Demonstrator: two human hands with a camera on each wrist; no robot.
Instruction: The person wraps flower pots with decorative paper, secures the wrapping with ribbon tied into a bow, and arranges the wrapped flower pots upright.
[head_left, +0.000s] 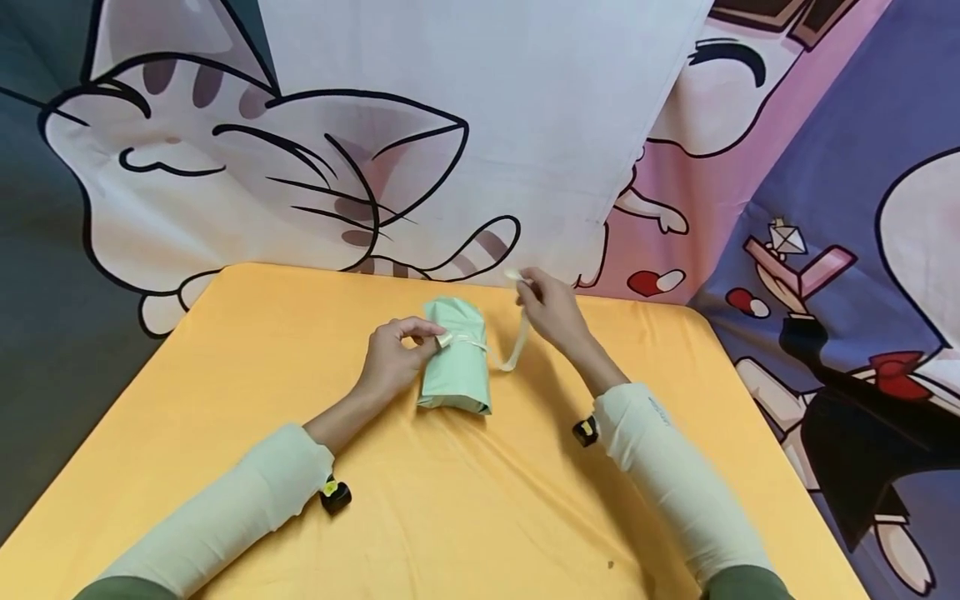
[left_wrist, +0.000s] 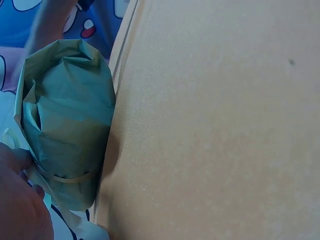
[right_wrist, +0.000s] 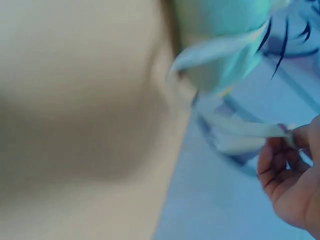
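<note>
A package wrapped in mint-green paper (head_left: 455, 379) lies on the table, with a cream ribbon (head_left: 520, 343) wound around its middle. On its left side my left hand (head_left: 393, 358) pinches a short pale end of the ribbon between thumb and fingertips, close against the paper. My right hand (head_left: 553, 310), raised beyond the package's right side, pinches the other ribbon end. From there the ribbon hangs in a loose curve back to the package. Folded, creased paper (left_wrist: 75, 65) closes one end in the left wrist view. The right wrist view shows the ribbon blurred.
A yellow cloth (head_left: 360, 517) covers the table. Its far edge meets a hanging cloth (head_left: 555, 100) printed with a cartoon cat, and another printed cloth (head_left: 825, 183) hangs on the right. Small black devices (head_left: 335, 496) sit at both wrists below pale sleeves (head_left: 225, 500).
</note>
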